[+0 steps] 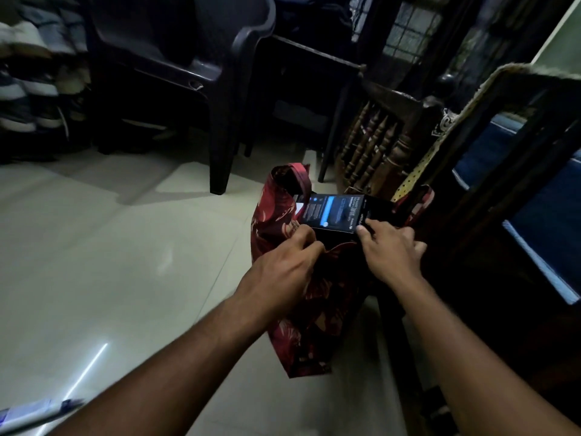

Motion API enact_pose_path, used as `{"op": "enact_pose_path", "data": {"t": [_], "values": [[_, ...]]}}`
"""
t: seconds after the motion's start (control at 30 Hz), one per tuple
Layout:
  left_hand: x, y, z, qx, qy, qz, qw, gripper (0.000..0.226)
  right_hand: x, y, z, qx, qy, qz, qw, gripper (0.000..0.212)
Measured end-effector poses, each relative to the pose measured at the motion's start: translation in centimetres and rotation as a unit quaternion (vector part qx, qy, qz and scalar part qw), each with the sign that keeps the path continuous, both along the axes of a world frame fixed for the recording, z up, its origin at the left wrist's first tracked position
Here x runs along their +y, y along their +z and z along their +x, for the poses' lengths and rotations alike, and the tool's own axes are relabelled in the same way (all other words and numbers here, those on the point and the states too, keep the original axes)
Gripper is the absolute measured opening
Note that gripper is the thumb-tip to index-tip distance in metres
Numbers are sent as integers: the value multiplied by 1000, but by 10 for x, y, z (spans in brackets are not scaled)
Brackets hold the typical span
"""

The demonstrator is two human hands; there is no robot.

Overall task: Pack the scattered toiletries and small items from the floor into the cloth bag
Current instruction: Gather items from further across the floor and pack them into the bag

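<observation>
The left hand (283,265) pinches the red cloth bag (301,322) rim; the right hand's (390,250) fingers clamp a dark box (333,212) over its mouth.

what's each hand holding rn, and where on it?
Left hand pinches the cloth bag at its near rim. Right hand holds the dark box by its near end.

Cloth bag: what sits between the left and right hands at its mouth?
In the head view, a dark printed box lies across the cloth bag opening, between the left hand gripping the rim and the right hand holding the box.
</observation>
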State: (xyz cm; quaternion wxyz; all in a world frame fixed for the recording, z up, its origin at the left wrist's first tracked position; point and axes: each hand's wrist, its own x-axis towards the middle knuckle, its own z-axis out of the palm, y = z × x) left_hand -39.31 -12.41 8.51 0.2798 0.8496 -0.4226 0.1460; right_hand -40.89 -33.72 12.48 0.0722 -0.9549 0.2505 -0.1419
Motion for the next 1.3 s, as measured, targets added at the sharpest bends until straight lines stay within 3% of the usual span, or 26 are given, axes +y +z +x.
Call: {"op": "enact_pose_path", "data": {"t": [0.13,0.23,0.3,0.37,0.43,0.53,0.6,0.7,0.83,0.97,1.07,1.13,1.2,1.3], "values": [[4,2,1,-19,-7,-19,1000,21,5,-4,4,35,103,-30,994,41],[4,-1,1,-39,-33,-20,998,17,6,-9,-6,201,68,-31,977,41],[2,-5,1,-39,-51,-19,998,20,5,-12,-10,249,41,-66,966,37],[0,-8,2,-32,-55,-32,997,26,3,-14,-10,167,21,-79,983,28],[-1,-12,4,-23,-58,-43,997,33,2,-12,-7,-31,8,-56,998,23],[2,-18,8,1,-59,-66,996,47,25,-2,-8,-314,87,-18,945,14],[6,-21,8,28,-62,-93,993,53,50,2,-9,-357,186,-23,915,12],[26,-23,8,51,-66,-104,991,54,90,-2,-15,-343,322,3,882,9],[92,-40,12,40,-21,5,999,58,144,-26,-33,-254,420,101,865,6],[221,-86,-23,179,68,125,974,46,218,-88,-60,8,485,163,859,17],[325,-115,-82,258,123,228,931,45,285,-133,-105,201,563,120,793,30],[381,-132,-124,295,164,246,908,48,321,-155,-138,275,621,80,729,38],[424,-146,-165,321,219,224,894,46,355,-175,-164,313,678,56,663,43],[471,-167,-214,347,307,172,869,46,390,-204,-190,325,728,44,602,52]]}}
